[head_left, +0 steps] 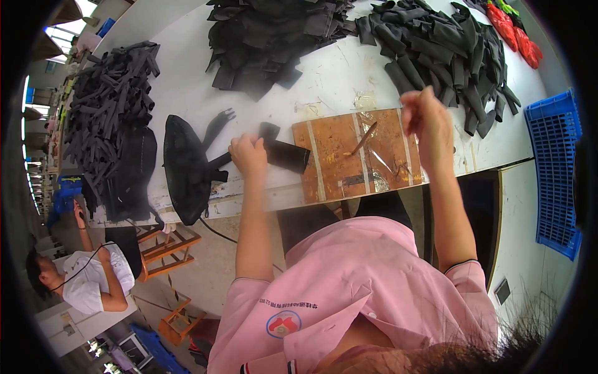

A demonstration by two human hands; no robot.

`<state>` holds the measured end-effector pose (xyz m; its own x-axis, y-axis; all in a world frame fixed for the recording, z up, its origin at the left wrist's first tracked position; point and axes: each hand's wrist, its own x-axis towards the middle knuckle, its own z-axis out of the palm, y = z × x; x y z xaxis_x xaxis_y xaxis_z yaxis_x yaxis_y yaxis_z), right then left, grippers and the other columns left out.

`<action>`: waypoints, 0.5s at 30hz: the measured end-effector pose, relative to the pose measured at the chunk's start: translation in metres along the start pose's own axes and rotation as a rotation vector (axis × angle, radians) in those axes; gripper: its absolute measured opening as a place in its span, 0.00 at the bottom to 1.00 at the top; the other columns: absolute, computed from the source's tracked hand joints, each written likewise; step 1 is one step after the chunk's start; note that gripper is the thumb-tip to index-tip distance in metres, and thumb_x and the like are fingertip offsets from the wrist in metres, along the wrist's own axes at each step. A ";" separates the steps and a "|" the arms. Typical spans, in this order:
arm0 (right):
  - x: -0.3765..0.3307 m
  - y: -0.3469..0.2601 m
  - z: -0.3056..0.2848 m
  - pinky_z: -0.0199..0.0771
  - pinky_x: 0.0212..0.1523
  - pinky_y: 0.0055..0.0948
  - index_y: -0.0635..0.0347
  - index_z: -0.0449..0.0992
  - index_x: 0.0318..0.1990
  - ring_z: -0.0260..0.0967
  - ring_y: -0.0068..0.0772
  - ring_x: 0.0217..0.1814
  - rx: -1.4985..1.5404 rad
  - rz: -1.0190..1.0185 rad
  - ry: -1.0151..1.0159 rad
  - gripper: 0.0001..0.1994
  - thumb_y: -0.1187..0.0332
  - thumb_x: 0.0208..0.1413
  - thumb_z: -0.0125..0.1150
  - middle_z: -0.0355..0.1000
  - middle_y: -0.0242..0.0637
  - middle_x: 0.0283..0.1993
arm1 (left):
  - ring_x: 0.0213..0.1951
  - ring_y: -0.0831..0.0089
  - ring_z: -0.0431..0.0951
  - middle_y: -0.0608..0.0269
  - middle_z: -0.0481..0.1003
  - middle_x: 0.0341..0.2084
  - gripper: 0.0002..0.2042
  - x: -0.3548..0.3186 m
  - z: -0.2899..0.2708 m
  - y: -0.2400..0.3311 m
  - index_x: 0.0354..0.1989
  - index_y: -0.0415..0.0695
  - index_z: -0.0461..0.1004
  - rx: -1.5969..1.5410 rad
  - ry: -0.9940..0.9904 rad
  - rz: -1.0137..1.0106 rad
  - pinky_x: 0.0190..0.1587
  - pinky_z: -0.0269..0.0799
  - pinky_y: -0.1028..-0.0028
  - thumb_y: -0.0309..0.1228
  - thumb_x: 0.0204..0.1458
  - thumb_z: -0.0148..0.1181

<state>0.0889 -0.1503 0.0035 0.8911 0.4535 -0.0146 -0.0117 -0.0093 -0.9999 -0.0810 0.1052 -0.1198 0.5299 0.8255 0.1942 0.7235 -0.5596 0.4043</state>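
My left hand (248, 155) is closed on a black fabric piece (288, 155) that lies on the white table (324, 81) beside a worn wooden board (339, 156). My right hand (426, 121) is raised above the board's right end, fingers pinched together; what it holds is too small to tell. A thin brown stick-like tool (363, 138) lies on the board. A black mesh shoe-upper piece (184, 168) rests left of my left hand.
Heaps of black fabric strips lie at the left (115, 106), back middle (274, 37) and back right (442, 50). Red items (514, 28) sit at the far right corner. A blue plastic crate (554, 174) stands right. Another person (87, 280) sits lower left near wooden stools (165, 246).
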 end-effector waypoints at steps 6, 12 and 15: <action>-0.063 0.010 0.062 0.66 0.27 0.29 0.69 0.71 0.30 0.67 0.33 0.24 -0.276 -0.063 -0.427 0.15 0.61 0.50 0.54 0.68 0.43 0.22 | 0.29 0.74 0.72 0.60 0.72 0.26 0.06 -0.009 -0.061 0.048 0.29 0.37 0.68 -0.831 -0.058 0.049 0.31 0.66 0.78 0.20 0.42 0.57; -0.055 0.033 0.077 0.65 0.27 0.22 0.68 0.68 0.41 0.65 0.24 0.25 -0.248 -0.271 -0.276 0.21 0.63 0.42 0.64 0.66 0.38 0.27 | 0.34 0.77 0.72 0.59 0.72 0.31 0.14 -0.057 -0.072 0.087 0.38 0.36 0.63 -1.377 -0.518 -0.052 0.38 0.68 0.79 0.12 0.41 0.54; -0.059 0.017 0.074 0.63 0.26 0.20 0.66 0.71 0.40 0.61 0.20 0.24 -0.147 -0.131 -0.289 0.19 0.64 0.42 0.64 0.64 0.33 0.25 | 0.34 0.76 0.72 0.58 0.72 0.32 0.15 -0.063 -0.073 0.090 0.38 0.36 0.62 -1.449 -0.594 -0.073 0.39 0.68 0.79 0.13 0.41 0.53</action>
<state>0.0031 -0.1112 -0.0131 0.7149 0.6930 0.0926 0.1783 -0.0526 -0.9826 -0.0817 0.0077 -0.0304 0.8586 0.5050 -0.0886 -0.0855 0.3114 0.9464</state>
